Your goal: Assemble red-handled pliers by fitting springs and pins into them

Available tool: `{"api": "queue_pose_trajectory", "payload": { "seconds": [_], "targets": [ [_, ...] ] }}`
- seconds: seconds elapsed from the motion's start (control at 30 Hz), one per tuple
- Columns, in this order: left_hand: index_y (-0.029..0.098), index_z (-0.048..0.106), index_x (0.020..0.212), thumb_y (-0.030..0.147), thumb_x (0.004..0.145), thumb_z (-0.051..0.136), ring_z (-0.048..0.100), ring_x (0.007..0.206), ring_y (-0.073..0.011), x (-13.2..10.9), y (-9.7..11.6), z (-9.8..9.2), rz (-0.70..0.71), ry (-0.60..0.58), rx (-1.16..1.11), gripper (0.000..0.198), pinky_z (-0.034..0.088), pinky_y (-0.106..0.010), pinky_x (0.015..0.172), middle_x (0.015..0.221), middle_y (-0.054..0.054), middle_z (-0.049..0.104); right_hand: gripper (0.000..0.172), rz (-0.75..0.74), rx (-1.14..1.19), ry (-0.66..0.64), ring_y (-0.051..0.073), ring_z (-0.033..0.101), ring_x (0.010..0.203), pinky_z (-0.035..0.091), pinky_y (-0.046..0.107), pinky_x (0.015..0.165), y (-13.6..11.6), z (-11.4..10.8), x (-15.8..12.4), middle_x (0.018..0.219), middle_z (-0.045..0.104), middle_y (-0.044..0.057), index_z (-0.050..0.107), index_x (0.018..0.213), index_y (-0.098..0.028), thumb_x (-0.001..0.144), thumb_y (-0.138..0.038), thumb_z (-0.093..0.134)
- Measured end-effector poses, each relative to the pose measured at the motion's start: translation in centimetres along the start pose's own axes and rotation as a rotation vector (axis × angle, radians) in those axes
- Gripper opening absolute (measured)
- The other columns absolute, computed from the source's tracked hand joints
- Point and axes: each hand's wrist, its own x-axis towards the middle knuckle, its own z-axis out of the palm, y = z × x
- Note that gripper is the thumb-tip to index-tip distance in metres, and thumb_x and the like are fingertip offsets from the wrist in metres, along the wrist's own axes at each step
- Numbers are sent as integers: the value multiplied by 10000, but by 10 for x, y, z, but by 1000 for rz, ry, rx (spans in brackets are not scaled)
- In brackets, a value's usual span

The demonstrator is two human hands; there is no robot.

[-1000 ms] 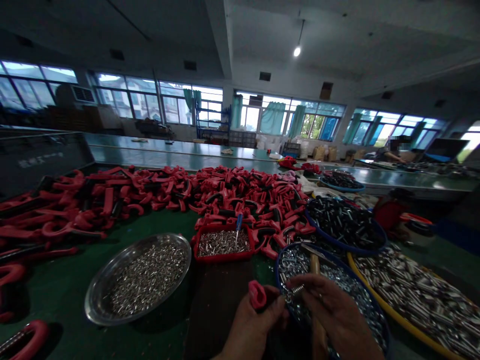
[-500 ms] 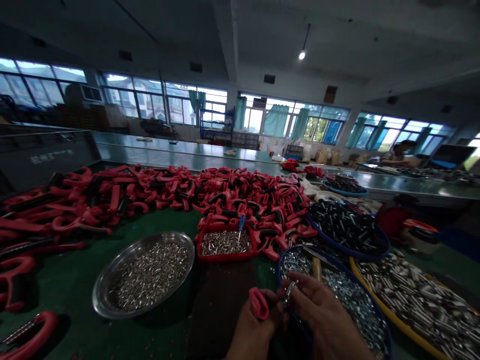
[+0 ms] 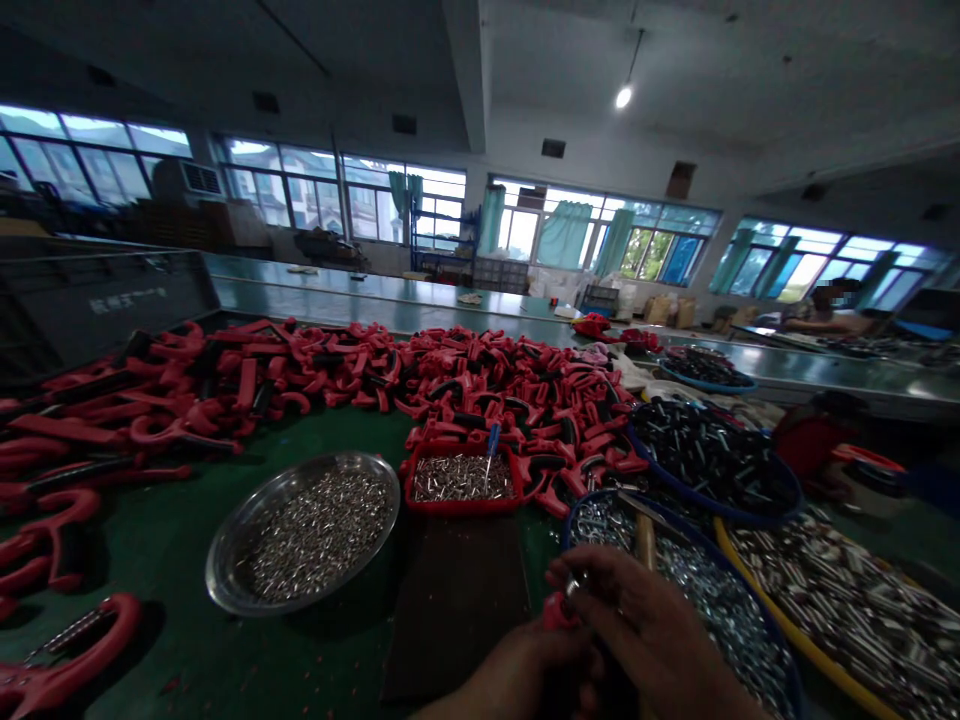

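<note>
At the lower right, my left hand (image 3: 517,665) is closed around a red plastic handle (image 3: 556,612), of which only one end shows. Close against it, my right hand (image 3: 637,625) pinches a small shiny metal part (image 3: 576,583) at that end. Whether the part sits inside the handle or just touches it, I cannot tell. Just beyond my right hand is a blue-rimmed basket (image 3: 796,680) of small zinc-coloured metal pieces. A wooden-handled tool (image 3: 645,540) lies on those pieces. Left of my hands is a dark board (image 3: 457,610) on the green table.
A steel bowl (image 3: 214,570) of small metal pins stands left. A red tray (image 3: 461,508) holds pins and a blue-handled screwdriver (image 3: 493,440). Red handles (image 3: 465,375) are heaped behind. A yellow basket (image 3: 847,685) and a basket of black parts (image 3: 712,455) stand right. A person (image 3: 825,310) sits far off.
My hands have come together, bringing the metal part against the end of the red handle. The handle has turned, with less of it showing. The camera view has shifted slightly left.
</note>
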Motion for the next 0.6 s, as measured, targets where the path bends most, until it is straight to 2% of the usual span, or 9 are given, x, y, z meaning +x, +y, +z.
{"api": "queue_pose_trajectory", "payload": {
  "seconds": [0.1,0.17,0.3,0.37,0.43,0.5,0.6],
  "targets": [
    [114,550,630,321,721,597,401,417,-60,0,1,-2,-13,-39,90,232,262,-171,408,545,-2,485,182,-28,-53,-31,171,620,762,497,294,711,3,-1,1,849,658,1,590,960,-293,805,-261,500],
    [120,540,638,296,709,604,370,399,-47,0,1,-2,-6,-24,102,200,233,-167,398,550,5,478,183,-18,-47,-62,173,614,785,483,305,734,6,-2,3,870,653,8,583,974,-284,811,-271,500],
    [145,507,662,209,651,656,342,384,-38,-2,2,3,32,8,143,163,213,-157,400,515,36,446,199,146,248,-108,169,606,779,477,284,682,16,-3,11,840,657,28,571,923,-217,766,-339,576],
    [139,503,643,145,623,661,361,411,-37,-6,4,6,12,-59,169,159,217,-143,408,517,31,445,249,247,420,-144,155,605,728,470,263,639,24,-3,14,763,659,23,568,874,-188,721,-376,625],
    [132,500,625,71,596,625,357,421,-30,-11,7,6,-32,-146,145,142,200,-127,398,521,28,439,289,313,487,-149,144,603,680,459,252,609,35,-6,16,732,662,26,570,851,-173,687,-396,654],
    [136,507,655,46,579,575,327,404,-24,-14,11,4,-80,-211,40,136,171,-114,375,513,40,408,304,310,403,-90,153,601,681,455,263,596,46,-15,16,767,666,43,570,887,-173,713,-418,615],
    [114,524,703,149,633,538,254,374,-15,-14,19,-2,-172,-215,-188,80,167,-87,351,470,61,326,245,187,-91,87,189,592,754,450,316,660,55,-36,15,832,655,56,586,900,-192,794,-389,487]
  ]
}}
